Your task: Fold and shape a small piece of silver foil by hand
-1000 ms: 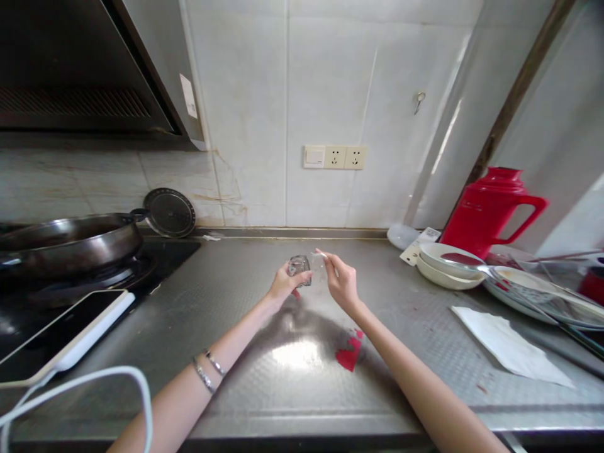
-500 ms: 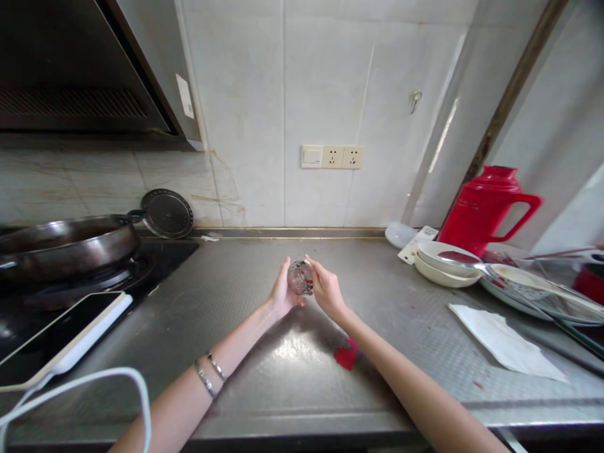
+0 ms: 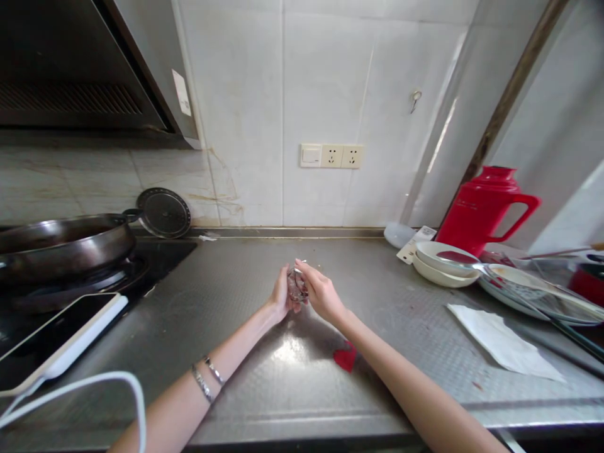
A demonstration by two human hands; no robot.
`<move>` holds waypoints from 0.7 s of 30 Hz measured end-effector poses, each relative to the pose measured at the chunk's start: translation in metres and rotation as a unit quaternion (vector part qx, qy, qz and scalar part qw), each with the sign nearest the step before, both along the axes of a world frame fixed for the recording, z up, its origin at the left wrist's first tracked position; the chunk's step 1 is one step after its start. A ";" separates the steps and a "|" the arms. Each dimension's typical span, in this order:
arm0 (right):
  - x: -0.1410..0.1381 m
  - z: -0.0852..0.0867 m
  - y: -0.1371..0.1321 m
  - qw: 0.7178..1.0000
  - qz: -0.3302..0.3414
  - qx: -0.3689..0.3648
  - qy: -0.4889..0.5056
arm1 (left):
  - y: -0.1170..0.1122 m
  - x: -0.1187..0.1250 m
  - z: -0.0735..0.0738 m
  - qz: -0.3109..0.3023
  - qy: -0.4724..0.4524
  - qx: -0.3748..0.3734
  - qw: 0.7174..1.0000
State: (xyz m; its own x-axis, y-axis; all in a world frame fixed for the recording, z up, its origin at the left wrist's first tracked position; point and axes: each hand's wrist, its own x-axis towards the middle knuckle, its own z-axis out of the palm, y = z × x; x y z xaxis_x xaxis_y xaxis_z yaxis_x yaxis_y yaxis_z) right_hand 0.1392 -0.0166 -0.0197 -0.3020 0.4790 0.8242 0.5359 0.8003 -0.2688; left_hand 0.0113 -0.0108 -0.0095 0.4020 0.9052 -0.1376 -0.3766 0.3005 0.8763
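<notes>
A small clear glass cup (image 3: 297,288) is held above the middle of the steel counter (image 3: 236,277). My left hand (image 3: 281,294) is wrapped around its left side and underside. From the right, my right hand (image 3: 324,293) closes over the cup's rim and near side, its fingertips at the top. The fingers hide much of the glass, so its full shape does not show. Below my right forearm a red patch (image 3: 345,358) lies on the counter, partly covered by the arm.
On the left stand a steel pan (image 3: 70,242) on the stove, a dark round lid (image 3: 165,212) against the wall and a phone (image 3: 56,340) with a white cable. At right are a red thermos (image 3: 476,211), stacked bowls (image 3: 446,270), a plate with utensils and a white tissue (image 3: 503,343).
My right hand has shifted slightly left over the cup and covers more of it. The cup has turned in my hands. My left hand stays at nearly the same place.
</notes>
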 end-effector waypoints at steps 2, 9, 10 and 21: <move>-0.001 0.002 -0.001 0.999 0.013 0.019 -0.031 | 0.000 0.000 0.000 0.015 0.001 -0.008 1.000; 0.000 0.012 -0.008 0.992 0.022 0.054 -0.111 | -0.001 0.004 -0.002 0.046 0.033 -0.028 0.998; 0.000 0.013 -0.009 0.991 0.022 0.056 -0.121 | -0.001 0.004 -0.003 0.064 0.034 -0.037 0.997; -0.013 0.015 -0.013 0.967 0.027 0.071 -0.245 | -0.002 0.032 -0.019 0.268 0.047 0.094 0.958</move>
State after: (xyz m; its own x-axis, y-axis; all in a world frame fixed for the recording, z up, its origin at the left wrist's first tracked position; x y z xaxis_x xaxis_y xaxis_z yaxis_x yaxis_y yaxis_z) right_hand 0.1264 -0.0301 -0.0052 -0.6940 0.3440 0.6325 0.5275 0.8408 0.1215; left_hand 0.0430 -0.0131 -0.0287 -0.1340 0.9904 0.0352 -0.3496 -0.0804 0.9335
